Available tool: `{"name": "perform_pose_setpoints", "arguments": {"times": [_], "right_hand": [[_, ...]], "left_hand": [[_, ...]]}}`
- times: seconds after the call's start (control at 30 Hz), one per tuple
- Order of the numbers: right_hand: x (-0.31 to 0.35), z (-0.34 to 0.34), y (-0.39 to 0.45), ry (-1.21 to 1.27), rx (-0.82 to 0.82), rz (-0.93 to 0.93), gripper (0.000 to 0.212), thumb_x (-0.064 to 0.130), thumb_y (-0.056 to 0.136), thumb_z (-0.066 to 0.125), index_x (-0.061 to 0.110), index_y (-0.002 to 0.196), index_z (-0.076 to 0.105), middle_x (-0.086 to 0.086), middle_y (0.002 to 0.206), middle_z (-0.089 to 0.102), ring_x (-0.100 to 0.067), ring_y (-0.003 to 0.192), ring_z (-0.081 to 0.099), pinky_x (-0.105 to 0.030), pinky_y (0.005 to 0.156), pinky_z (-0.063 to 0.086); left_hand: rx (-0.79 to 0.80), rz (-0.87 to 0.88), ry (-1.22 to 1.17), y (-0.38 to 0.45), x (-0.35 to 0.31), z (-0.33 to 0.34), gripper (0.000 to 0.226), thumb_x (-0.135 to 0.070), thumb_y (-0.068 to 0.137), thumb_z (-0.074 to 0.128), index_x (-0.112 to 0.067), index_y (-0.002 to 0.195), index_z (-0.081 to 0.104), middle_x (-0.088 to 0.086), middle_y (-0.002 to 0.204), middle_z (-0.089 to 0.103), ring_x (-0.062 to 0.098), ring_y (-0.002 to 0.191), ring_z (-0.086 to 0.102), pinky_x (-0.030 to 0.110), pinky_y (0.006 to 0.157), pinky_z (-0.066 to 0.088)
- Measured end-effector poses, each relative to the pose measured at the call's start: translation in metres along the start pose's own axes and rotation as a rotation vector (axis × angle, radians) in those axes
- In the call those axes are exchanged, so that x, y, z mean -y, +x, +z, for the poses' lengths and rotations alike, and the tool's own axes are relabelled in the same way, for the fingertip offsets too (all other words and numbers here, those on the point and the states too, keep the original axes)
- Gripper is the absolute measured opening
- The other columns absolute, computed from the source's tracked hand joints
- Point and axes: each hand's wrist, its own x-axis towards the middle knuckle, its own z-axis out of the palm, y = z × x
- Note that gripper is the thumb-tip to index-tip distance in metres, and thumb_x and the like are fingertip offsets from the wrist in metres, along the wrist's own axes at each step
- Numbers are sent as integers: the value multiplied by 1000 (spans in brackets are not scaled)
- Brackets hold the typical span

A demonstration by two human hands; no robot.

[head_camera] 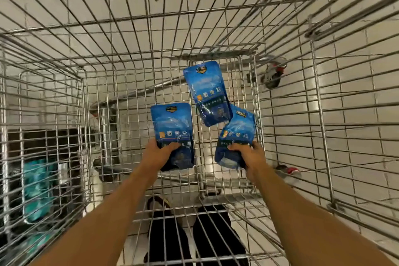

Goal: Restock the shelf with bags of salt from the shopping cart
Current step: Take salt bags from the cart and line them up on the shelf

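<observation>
Head view: I am curling my left hand and right hand round two glossy blue plastic salt bags by their lower ends, lifting them out of the silver wire shopping cart.

The shopping cart is bare, shiny metal wire. The three salt bags are glossy blue plastic film, creased and catching light. Beneath the wire, the floor is smooth pale tile with darker joints.

A shop aisle: wire shopping cart, pale tiled floor, packaged goods on a low shelf.
</observation>
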Motion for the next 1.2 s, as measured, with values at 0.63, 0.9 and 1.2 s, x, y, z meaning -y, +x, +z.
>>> {"name": "perform_pose_setpoints", "arguments": {"times": [0.63,0.9,1.2], "right_hand": [[108,-23,-217,51,380,-94,29,20,79,75,10,106,70,-7,84,76,-20,64,73,-25,46,53],[175,-34,-397,25,500,-424,58,42,61,86,20,113,71,-8,105,76,-29,93,74,-48,77,61],[199,-45,-600,-132,732,-909,40,51,57,85,42,95,75,3,97,78,-16,91,74,-29,72,61]], "left_hand": [[94,113,-23,-178,-139,-99,23,-11,84,74,-11,105,67,15,110,71,32,100,67,40,89,55],[25,396,-237,-340,-216,-176,28,-7,83,73,-19,107,65,-1,90,77,15,75,74,25,59,57],[-168,863,-390,-556,-223,-276,58,-31,67,79,-23,122,62,-2,113,74,17,100,71,28,77,56]]}}
